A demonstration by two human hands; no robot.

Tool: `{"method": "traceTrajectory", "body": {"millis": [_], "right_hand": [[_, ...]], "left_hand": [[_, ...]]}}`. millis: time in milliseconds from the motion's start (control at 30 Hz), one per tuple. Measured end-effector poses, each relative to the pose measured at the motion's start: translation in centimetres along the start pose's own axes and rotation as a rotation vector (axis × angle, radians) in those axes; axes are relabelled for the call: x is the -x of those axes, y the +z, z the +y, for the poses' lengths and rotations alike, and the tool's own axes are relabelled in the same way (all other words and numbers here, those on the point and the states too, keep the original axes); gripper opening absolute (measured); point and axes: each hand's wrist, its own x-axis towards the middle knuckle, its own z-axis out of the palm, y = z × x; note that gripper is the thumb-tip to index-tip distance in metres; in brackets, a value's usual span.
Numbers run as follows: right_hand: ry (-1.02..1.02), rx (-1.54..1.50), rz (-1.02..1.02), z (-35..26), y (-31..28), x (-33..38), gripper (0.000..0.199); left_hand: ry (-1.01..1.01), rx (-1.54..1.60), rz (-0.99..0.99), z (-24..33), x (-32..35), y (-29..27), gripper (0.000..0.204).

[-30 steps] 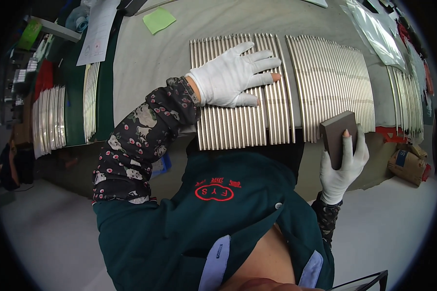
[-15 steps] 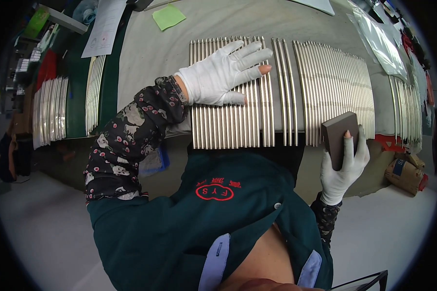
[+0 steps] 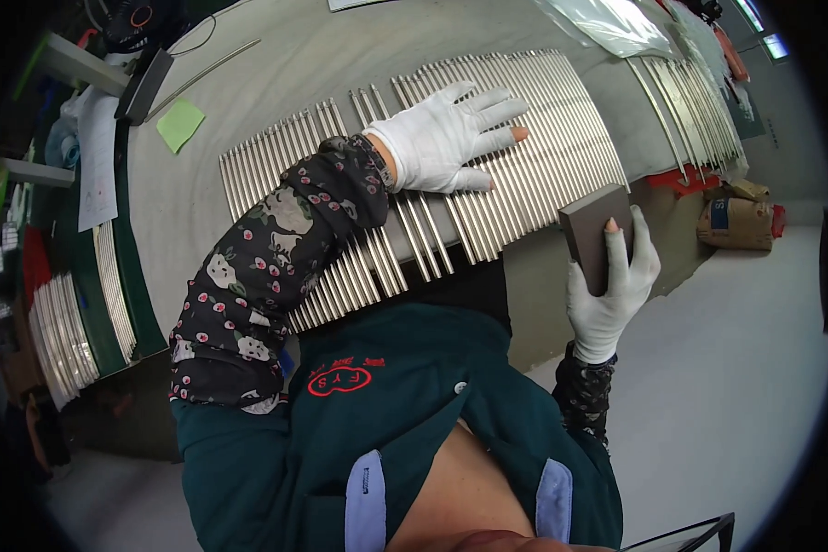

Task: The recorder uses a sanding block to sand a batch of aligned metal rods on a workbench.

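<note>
My left hand [image 3: 446, 138], in a white glove with bare fingertips, lies flat with spread fingers on a wide row of slim, shiny metal rods [image 3: 552, 115]. My right hand [image 3: 607, 299], gloved the same way, grips a dark grey rectangular block [image 3: 587, 237] at the near right end of that row. A second row of rods [image 3: 258, 166] lies to the left, partly hidden under my left forearm. Between the two rows a few separate rods [image 3: 420, 244] lie side by side.
A green paper note [image 3: 180, 125] lies at the table's left, near a single thin rod [image 3: 207, 69]. More rods [image 3: 695, 115] lie at the far right beside clear plastic bags [image 3: 607, 26]. Further bundles [image 3: 63, 331] stand at the left edge. A brown bag [image 3: 736, 221] is at right.
My left hand has shifted from the left row of rods onto the wide right row. The view has turned. My right hand still holds the block near the row's end.
</note>
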Motion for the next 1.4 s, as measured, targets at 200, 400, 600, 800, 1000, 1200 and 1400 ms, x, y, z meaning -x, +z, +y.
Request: {"method": "traceTrajectory", "body": {"millis": [200,400,600,800,1000,1200,1400], "right_hand": [[0.044,0.002,-0.022,0.3,0.2,1.0,0.079],[-0.046,-0.18,-0.259,-1.9,-0.1,3.2,0.076],[-0.029,-0.254,-0.394,-4.3,0.1,4.5,0.075],[-0.024,-0.242,-0.41,-6.0,1.1,4.3,0.079],[-0.018,-0.223,-0.397,-6.9,1.9,4.7,0.079],[0.027,-0.213,-0.397,-6.5,1.9,4.8,0.076],[0.102,-0.234,-0.343,-3.5,0.7,5.2,0.072]], "left_hand": [[0.0,-0.029,-0.067,-0.1,2.2,-0.2,0.069],[-0.011,0.006,-0.153,-0.3,7.2,-1.0,0.075],[-0.077,0.024,-0.155,-0.9,10.5,-2.0,0.078],[-0.141,0.024,-0.058,-1.7,11.5,-1.4,0.078],[-0.166,0.002,-0.045,-1.6,11.4,-1.5,0.07],[-0.145,0.051,-0.044,-2.5,9.6,-1.7,0.08],[-0.03,0.028,0.011,-3.8,2.9,-1.7,0.081]]}}
